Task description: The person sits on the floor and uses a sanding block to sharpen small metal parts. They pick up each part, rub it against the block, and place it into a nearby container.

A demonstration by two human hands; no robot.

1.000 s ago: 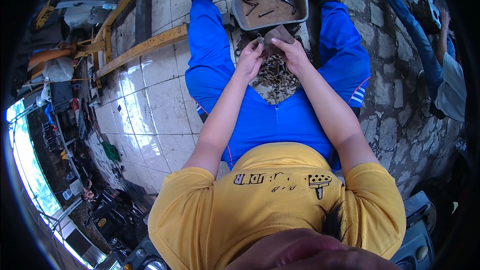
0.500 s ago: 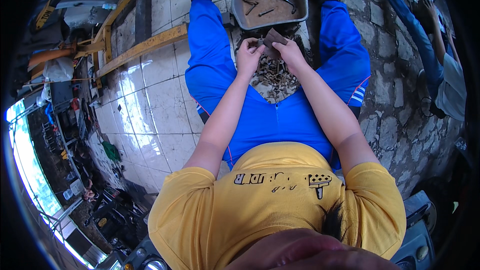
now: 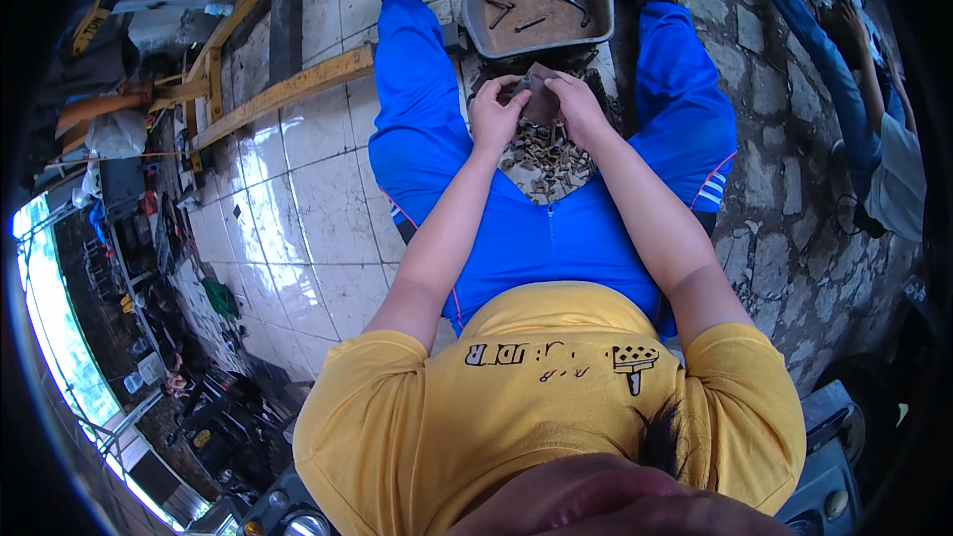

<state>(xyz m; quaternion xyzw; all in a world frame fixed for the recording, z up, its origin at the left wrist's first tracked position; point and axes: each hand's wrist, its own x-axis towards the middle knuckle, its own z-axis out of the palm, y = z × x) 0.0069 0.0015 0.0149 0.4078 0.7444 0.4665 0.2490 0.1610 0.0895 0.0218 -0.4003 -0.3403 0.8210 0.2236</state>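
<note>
My left hand is closed around a small grey metal piece, held up between my legs. Against it is a dark brown square sheet, like abrasive paper or cloth, which my right hand pinches. Beneath both hands lies a heap of small rusty metal parts on the floor. Beyond them stands a grey plastic tub with a few dark metal rods in brownish residue.
A yellow beam frame lies on white floor tiles at left, beside cluttered tools and parts. At right is uneven stone paving, where another person in jeans works at a white object.
My hands have shifted slightly, with the brown sheet turned and my right fingers now more bent over it. At right, the other person's hands have moved on the white object.
</note>
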